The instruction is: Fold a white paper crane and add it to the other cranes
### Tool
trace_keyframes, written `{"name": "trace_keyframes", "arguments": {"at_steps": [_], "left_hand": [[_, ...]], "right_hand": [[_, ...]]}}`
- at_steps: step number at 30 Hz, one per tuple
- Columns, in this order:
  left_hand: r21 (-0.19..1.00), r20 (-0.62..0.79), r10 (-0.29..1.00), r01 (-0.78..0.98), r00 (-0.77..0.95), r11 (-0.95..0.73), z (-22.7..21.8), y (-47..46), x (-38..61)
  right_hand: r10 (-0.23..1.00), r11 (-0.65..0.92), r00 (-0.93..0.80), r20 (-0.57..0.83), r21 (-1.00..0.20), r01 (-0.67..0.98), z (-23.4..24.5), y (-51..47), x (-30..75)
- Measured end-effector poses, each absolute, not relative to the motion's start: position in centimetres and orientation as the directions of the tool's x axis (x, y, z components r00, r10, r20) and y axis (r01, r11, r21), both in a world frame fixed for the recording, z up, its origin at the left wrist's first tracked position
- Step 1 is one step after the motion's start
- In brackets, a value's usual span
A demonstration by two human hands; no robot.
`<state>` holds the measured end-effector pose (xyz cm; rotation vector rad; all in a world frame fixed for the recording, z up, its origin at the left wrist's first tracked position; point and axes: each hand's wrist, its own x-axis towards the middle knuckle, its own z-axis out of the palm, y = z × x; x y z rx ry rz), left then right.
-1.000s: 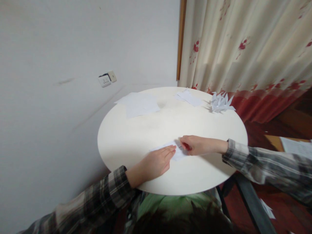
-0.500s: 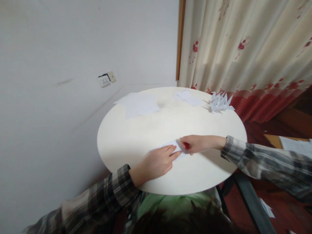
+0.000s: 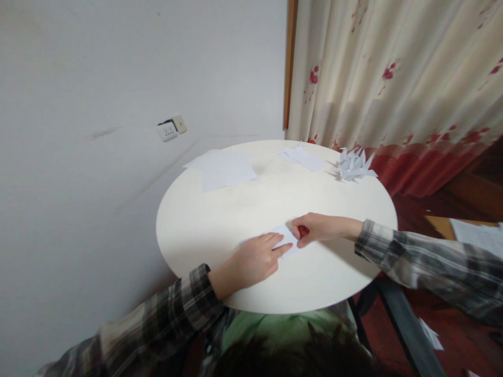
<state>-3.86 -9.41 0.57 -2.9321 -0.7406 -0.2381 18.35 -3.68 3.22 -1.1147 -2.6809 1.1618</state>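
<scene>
A small folded piece of white paper (image 3: 290, 234) lies on the round white table (image 3: 220, 220) near its front. My left hand (image 3: 253, 262) rests flat over the left part of this paper, fingers stretched out and two of them apart on top of it. At the paper's right edge is my right hand (image 3: 310, 229), its fingers curled in and the thumb low against the edge. Those curled fingers hide part of the contact with the paper. Under my left palm the rest of the paper cannot be seen.
Large white sheets (image 3: 226, 170) lie at the table's back left, with smaller paper pieces (image 3: 302, 157) at the back. Pointed folded paper shapes (image 3: 353, 165) cluster at the back right. A wall stands at left, a curtain (image 3: 377, 78) behind. Papers (image 3: 475, 235) lie off to the right.
My right hand has risen slightly, and its thumb has come lower and apart from the curled forefinger at the paper's edge. My left hand has stayed in place.
</scene>
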Motion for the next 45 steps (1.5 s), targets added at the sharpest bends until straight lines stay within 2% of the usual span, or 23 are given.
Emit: {"name": "trace_keyframes", "arguments": {"at_steps": [5, 10, 15, 18, 20, 22, 25, 29, 33, 35, 41, 45], "left_hand": [[0.007, 0.21, 0.475, 0.484, 0.855, -0.875, 0.3, -9.6, -4.0], [0.116, 0.214, 0.492, 0.478, 0.844, -0.871, -0.1, -9.8, -4.8], [0.157, 0.198, 0.497, 0.473, 0.845, -0.867, -0.3, -9.8, -5.2], [0.157, 0.19, 0.494, 0.471, 0.848, -0.868, -0.1, -9.4, -5.1], [0.156, 0.186, 0.497, 0.474, 0.847, -0.866, 0.1, -9.1, -5.1], [0.15, 0.189, 0.503, 0.481, 0.843, -0.864, 0.4, -8.9, -5.1], [0.132, 0.214, 0.498, 0.48, 0.841, -0.867, 0.8, -8.8, -4.9], [0.101, 0.268, 0.492, 0.484, 0.828, -0.869, 1.0, -9.2, -4.5], [0.077, 0.286, 0.508, 0.509, 0.813, -0.858, 1.1, -9.7, -4.2], [0.069, 0.285, 0.508, 0.511, 0.813, -0.857, 1.1, -9.8, -4.2], [0.063, 0.297, 0.498, 0.504, 0.815, -0.862, 1.3, -9.4, -4.6], [0.107, 0.326, 0.526, 0.522, 0.785, -0.846, 1.1, -9.3, -4.8]], "right_hand": [[0.573, 0.487, -0.777, -0.26, -0.655, 0.578, 3.1, -3.3, 18.8], [0.598, 0.438, -0.733, -0.325, -0.634, 0.638, 3.3, -3.4, 19.3], [0.574, 0.426, -0.772, -0.273, -0.706, 0.566, 2.9, -3.5, 20.0], [0.603, 0.459, -0.776, -0.185, -0.715, 0.527, 3.0, -4.1, 19.6], [0.685, 0.519, -0.727, -0.053, -0.665, 0.538, 3.1, -4.7, 19.0], [0.725, 0.614, -0.681, 0.103, -0.545, 0.571, 3.1, -5.3, 18.1], [0.754, 0.637, -0.631, 0.184, -0.442, 0.632, 2.7, -5.7, 17.1], [0.783, 0.591, -0.612, 0.112, -0.442, 0.675, 2.4, -5.2, 16.7], [0.796, 0.477, -0.603, -0.057, -0.555, 0.682, 2.9, -4.4, 16.7], [0.786, 0.458, -0.613, -0.083, -0.586, 0.668, 3.1, -4.3, 16.6], [0.809, 0.528, -0.584, 0.059, -0.509, 0.68, 3.2, -5.8, 15.8], [0.779, 0.619, -0.596, 0.196, -0.396, 0.679, 2.7, -7.7, 15.6]]}}
